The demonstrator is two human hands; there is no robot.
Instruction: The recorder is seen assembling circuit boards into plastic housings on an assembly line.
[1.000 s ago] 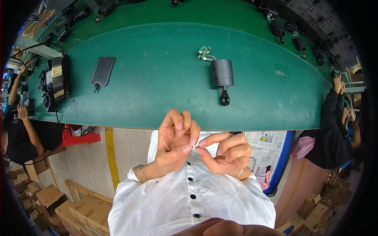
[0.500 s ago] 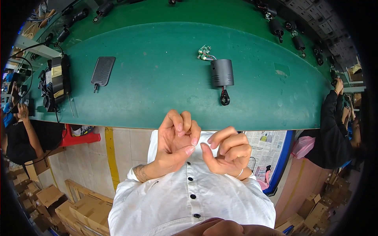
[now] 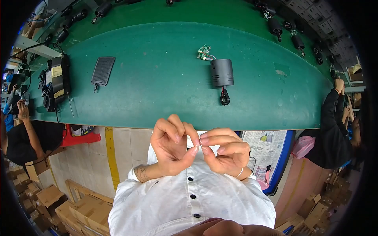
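Just off the table's near edge, in front of the white shirt, my left hand (image 3: 172,145) and my right hand (image 3: 223,150) meet fingertip to fingertip. Each is closed in a pinch. Between the tips shows a tiny whitish bit, too small to name. On the green table (image 3: 153,86) beyond, to the right, lies a dark grey cylinder (image 3: 223,72) with a black ring-ended piece (image 3: 225,96) pointing toward me. A small green circuit board (image 3: 204,52) hangs by wires from its far end. Neither hand touches it.
Farther left lie a flat black ribbed pad (image 3: 104,71), a black holder with yellow patches (image 3: 57,80) and a thin screwdriver (image 3: 71,105). More black cylinders (image 3: 275,26) line a green strip at the back. Other people work at left (image 3: 24,135) and right (image 3: 334,126). Cardboard boxes (image 3: 86,210) stand behind.
My hands have come together: the right hand has moved left, its fingers closing to a pinch against the left fingertips. The things on the table have stayed put.
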